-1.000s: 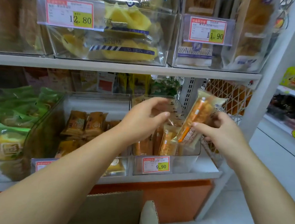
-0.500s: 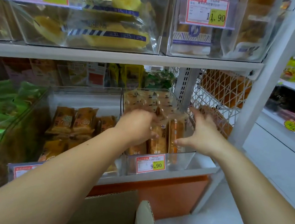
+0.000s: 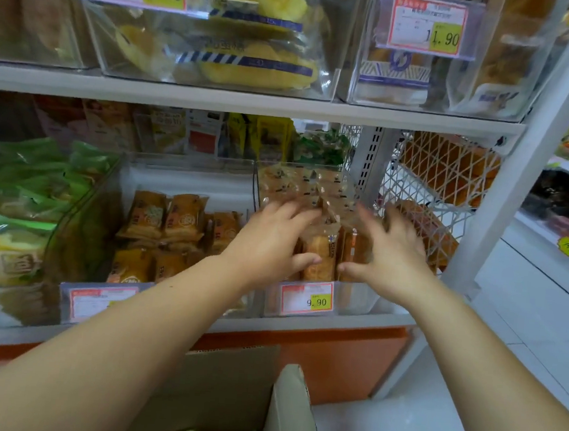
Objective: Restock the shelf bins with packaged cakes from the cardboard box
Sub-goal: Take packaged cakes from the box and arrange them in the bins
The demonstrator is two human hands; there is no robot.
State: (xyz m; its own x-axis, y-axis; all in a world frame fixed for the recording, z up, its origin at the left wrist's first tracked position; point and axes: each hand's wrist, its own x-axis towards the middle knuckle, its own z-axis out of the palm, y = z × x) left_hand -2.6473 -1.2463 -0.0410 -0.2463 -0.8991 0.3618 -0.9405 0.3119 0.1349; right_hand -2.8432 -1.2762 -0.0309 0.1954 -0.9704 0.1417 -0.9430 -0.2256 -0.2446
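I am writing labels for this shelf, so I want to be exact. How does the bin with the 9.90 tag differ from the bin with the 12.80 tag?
The 9.90 bin sits on the lower shelf; the 12.80 bin sits on the shelf above. The 9.90 bin holds narrow orange-brown cakes standing on end; the 12.80 bin holds round yellow cakes lying flat. Both bins are clear plastic.
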